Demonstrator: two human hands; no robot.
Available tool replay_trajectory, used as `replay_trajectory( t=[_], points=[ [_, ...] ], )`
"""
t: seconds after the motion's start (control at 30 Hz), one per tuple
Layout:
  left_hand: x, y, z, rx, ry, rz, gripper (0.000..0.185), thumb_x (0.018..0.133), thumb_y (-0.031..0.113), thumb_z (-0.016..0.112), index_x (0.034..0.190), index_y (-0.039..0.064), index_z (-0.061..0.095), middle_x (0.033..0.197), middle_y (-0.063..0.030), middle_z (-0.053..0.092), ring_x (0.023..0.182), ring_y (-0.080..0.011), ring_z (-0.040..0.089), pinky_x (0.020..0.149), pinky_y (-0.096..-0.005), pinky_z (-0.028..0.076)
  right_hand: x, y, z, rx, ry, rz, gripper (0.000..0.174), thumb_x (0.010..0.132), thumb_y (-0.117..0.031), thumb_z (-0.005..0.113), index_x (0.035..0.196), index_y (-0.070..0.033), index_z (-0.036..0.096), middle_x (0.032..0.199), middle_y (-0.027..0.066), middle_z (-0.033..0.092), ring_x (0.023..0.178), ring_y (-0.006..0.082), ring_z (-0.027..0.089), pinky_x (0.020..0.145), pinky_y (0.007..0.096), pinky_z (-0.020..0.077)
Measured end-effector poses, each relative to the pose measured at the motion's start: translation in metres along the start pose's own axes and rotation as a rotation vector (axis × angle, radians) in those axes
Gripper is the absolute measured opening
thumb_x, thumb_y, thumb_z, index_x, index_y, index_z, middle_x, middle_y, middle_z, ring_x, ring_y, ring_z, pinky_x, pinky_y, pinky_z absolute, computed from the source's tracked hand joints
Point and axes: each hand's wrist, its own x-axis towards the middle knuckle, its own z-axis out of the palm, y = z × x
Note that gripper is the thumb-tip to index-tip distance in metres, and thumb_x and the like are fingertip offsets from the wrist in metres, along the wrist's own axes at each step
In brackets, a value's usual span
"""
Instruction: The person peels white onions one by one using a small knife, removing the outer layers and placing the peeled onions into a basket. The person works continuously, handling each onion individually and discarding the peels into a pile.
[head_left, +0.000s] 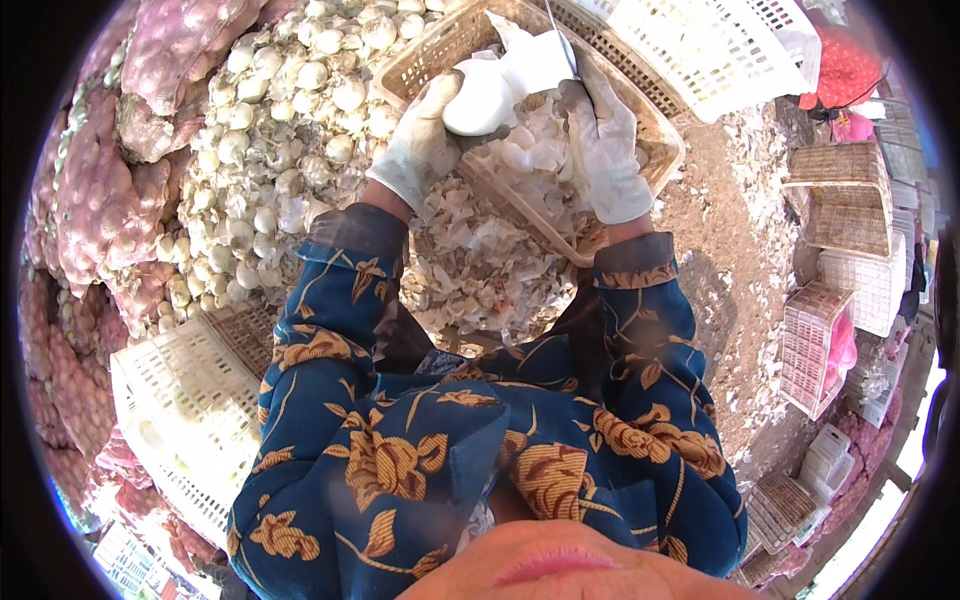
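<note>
My left hand (427, 142), in a pale work glove with greyed fingers, grips a white onion (478, 99) over a plastic crate (420, 64). From the onion, a bright white layer of skin (534, 61) stretches across to my right hand (604, 142), which is gloved too. A knife (564, 49) rises from that hand, its thin blade pointing away from me; the handle is hidden in the fingers. The skin looks pinched against the blade, though glare blurs the contact. Loose papery onion skins (536, 146) fill the crate below both hands.
A heap of onions (300, 97) spreads on the left, beside pink mesh sacks (101, 202) of onions. White crates stand at my left (187, 397) and far right (697, 52). More crates (840, 195) line the right side, past dirt ground (720, 262) strewn with skins.
</note>
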Motion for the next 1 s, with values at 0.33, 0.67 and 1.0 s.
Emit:
replay_trajectory(
  t=[0.33,0.67,1.0],
  points=[
    [-0.01,0.001,-0.004,0.105,-0.132,0.08,0.065,0.08,0.026,0.067,0.132,-0.003,0.04,0.12,-0.015,0.056,0.104,-0.0259,0.061,0.08,-0.037,0.056,0.011,0.005,-0.02,-0.1,0.039,0.135,0.039,0.096,-0.017,0.05,0.134,-0.006,0.048,0.07,-0.0036,0.052,0.055,0.0033,0.041,0.048,0.0169,0.0379],
    [-0.053,0.015,-0.001,0.037,-0.17,0.138,0.078,0.072,0.035,0.074,0.132,-0.003,0.041,0.127,-0.0174,0.054,0.116,-0.0273,0.054,0.096,-0.0409,0.048,0.019,-0.007,-0.017,-0.013,0.182,0.268,0.039,0.094,-0.018,0.054,0.131,-0.006,0.051,0.081,0.002,0.06,0.067,0.0066,0.053,0.058,0.0209,0.0455],
    [-0.138,0.043,-0.027,-0.007,0.012,0.269,0.068,0.081,0.039,0.066,0.13,-0.003,0.044,0.127,-0.0185,0.054,0.114,-0.0307,0.056,0.094,-0.0459,0.048,0.021,0.006,-0.042,-0.151,0.193,0.336,0.048,0.094,-0.032,0.054,0.129,0.001,0.048,0.088,0.0071,0.06,0.071,0.0113,0.052,0.059,0.0264,0.0431]
  ],
)
